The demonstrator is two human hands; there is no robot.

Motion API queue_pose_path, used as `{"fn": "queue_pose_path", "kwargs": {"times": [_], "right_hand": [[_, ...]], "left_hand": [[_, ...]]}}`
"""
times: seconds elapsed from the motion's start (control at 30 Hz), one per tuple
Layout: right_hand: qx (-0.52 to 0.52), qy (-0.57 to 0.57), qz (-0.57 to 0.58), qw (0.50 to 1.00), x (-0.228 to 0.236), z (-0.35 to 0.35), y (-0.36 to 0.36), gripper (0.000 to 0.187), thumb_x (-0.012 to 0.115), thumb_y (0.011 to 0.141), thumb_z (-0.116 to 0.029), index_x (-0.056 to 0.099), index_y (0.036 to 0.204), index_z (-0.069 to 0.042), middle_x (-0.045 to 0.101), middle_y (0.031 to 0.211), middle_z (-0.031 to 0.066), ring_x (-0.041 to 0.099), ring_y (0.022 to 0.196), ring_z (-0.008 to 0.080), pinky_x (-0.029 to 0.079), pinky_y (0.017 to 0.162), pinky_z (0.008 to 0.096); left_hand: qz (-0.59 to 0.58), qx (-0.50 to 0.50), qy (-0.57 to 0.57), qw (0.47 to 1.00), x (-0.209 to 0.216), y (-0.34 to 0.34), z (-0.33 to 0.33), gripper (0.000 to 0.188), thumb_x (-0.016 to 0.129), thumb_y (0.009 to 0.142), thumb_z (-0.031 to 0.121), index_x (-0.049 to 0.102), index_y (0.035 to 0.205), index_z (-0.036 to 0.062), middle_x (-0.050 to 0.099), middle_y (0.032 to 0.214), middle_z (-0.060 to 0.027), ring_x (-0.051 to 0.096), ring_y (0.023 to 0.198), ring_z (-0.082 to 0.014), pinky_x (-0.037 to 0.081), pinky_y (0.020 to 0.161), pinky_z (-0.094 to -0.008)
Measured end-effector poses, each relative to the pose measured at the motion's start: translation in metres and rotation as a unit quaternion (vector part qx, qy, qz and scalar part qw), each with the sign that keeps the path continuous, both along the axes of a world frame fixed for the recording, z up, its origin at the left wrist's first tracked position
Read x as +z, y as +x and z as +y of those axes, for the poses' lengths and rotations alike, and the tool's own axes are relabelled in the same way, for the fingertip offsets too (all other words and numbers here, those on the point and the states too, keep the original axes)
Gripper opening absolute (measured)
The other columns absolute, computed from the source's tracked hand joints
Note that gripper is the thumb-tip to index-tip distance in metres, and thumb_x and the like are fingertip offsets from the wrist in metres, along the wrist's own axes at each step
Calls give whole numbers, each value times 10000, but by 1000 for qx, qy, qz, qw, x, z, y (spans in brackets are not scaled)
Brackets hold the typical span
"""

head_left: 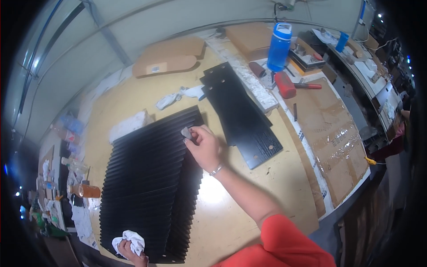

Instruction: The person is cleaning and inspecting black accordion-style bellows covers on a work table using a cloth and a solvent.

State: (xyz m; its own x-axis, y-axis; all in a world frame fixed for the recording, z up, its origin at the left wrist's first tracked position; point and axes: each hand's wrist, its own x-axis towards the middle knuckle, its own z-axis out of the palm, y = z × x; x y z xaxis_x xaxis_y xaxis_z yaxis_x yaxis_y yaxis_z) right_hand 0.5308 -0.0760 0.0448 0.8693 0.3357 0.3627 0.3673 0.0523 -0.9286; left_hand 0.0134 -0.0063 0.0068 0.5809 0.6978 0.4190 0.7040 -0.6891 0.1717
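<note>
A large black pleated bellows cover [142, 187] lies on the yellowish tabletop in front of me. My right hand [205, 149] pinches a small grey scrap [186, 132], perhaps a bit of cloth or pad, over the far right part of the pleats. At the near left corner of the bellows, my left hand [130, 252] is closed on a crumpled white cloth [130, 241]. The cloth rests against the pleats and hides part of the fingers. Flat black plates with holes [235, 113] lie stacked just beyond my right hand.
A red mallet [284, 85] and a blue water bottle [279, 46] stand at the far right, near a taped cardboard sheet [331, 133]. White cloths [171, 99] lie beyond the bellows. An amber bottle [84, 191] is at the left edge. Brown cardboard [167, 55] sits at the back.
</note>
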Motion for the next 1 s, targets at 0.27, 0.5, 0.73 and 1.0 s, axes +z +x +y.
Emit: {"fn": "queue_pose_path", "kwargs": {"times": [0.27, 0.5, 0.73, 1.0], "right_hand": [[90, -35, -155, 983, 12, 36, -23, 274, 757, 739, -157, 687, 972, -32, 616, 975, 98, 572, 1014, 274, 502, 849, 378], [18, 59, 260, 964, -94, 44, 121, 389, 518, 976, -314, 652, 987, 51, 640, 878, 120, 575, 817, 218, 446, 777, 361], [125, 243, 356, 894, -98, 62, 110, 305, 536, 984, -257, 680, 955, 10, 688, 922, 56, 618, 862, 154, 471, 833, 298], [167, 245, 363, 883, -111, 52, 117, 194, 592, 907, -80, 683, 1014, 54, 701, 959, 69, 622, 878, 129, 452, 847, 259]], "left_hand": [[-1, 7, -15, 1000, -4, 0, 2, 775, 413, 846, 740, 559, 1103, 24, 473, 1177, -203, 440, 1139, -389, 314, 991, -539], [-23, -45, -1, 999, 1, 18, 4, 759, 532, 834, 677, 613, 1156, -6, 555, 1172, -212, 494, 1125, -396, 365, 984, -510], [-31, -40, 14, 999, -4, 8, 4, 746, 539, 828, 657, 613, 1138, -18, 548, 1161, -214, 498, 1109, -397, 371, 981, -517], [-31, -54, 19, 998, -3, 10, 8, 728, 570, 831, 632, 605, 1129, -31, 545, 1161, -207, 496, 1106, -386, 371, 975, -514]]}}
